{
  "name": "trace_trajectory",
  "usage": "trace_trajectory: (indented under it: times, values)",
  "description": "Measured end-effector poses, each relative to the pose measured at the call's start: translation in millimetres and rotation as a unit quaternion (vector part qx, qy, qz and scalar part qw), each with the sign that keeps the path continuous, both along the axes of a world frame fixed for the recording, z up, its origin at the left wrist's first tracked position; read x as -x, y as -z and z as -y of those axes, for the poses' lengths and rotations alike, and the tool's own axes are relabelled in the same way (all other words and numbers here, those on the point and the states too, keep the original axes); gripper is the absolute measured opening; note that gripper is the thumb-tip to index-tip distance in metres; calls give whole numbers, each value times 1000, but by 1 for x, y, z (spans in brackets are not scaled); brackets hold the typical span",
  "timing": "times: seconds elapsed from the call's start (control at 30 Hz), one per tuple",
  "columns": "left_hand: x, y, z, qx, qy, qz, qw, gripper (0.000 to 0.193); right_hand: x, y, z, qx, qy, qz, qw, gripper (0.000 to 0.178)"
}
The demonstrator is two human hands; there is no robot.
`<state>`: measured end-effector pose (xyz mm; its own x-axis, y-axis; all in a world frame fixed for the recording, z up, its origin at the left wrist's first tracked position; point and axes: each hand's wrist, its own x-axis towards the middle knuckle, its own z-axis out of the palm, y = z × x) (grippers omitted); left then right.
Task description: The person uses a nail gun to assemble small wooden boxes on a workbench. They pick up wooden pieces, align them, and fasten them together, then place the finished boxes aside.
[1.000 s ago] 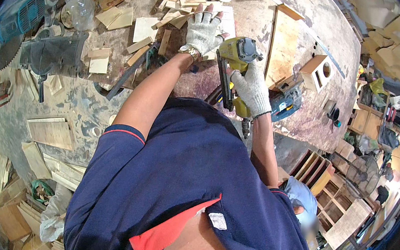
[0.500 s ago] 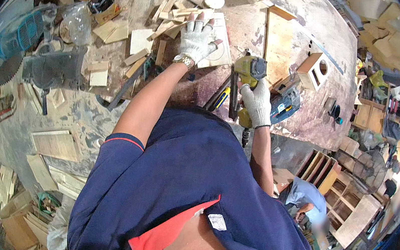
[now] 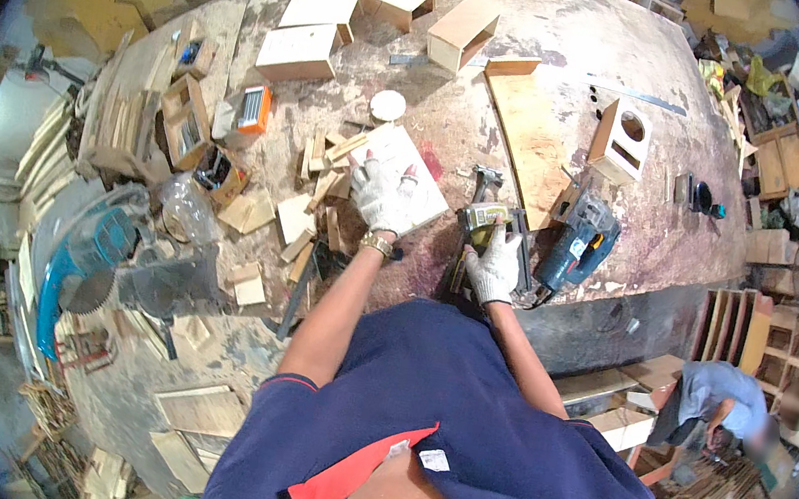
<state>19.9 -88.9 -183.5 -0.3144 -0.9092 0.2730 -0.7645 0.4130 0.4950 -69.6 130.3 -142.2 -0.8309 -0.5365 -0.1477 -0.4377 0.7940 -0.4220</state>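
My left hand, in a white glove with bare fingertips, lies with fingers spread on a pale wooden panel. Small wood offcuts are heaped against the panel's left side. My right hand, gloved likewise, is closed on a yellow-green and black nail gun low over the workbench; the hand hides part of the tool. Just beyond the nail gun, a hammer's head shows. A blue jigsaw lies right of my right hand.
Plywood box with a round hole stands at the right; several boxes stand farther back. A long board lies mid-bench. At the left is a blue saw with a bare toothed blade. A co-worker bends down at the lower right.
My view has shifted, showing more of the far bench. The nail gun in my right hand has turned and come lower. My left hand stays spread on the panel.
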Motion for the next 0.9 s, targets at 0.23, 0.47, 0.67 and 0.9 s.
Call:
trace_trajectory:
  times: [0.23, 0.47, 0.67, 0.9]
  values:
    - [-4, -8, -23, -209, -83, -235, 946, 90, 27, -5, 64, 165, -165, -3, 972, 54]
    - [-45, -3, -38, -505, -69, -355, 783, 78, 28, 11, 134, 73, -195, 172, 963, 70]
    - [-29, -43, -44, -395, -64, -353, 846, 80, 20, -12, 122, 155, -140, 269, 940, 82]
    - [51, -86, 32, -367, 165, -302, 864, 80, 83, -41, 141, 205, 22, 246, 947, 86]
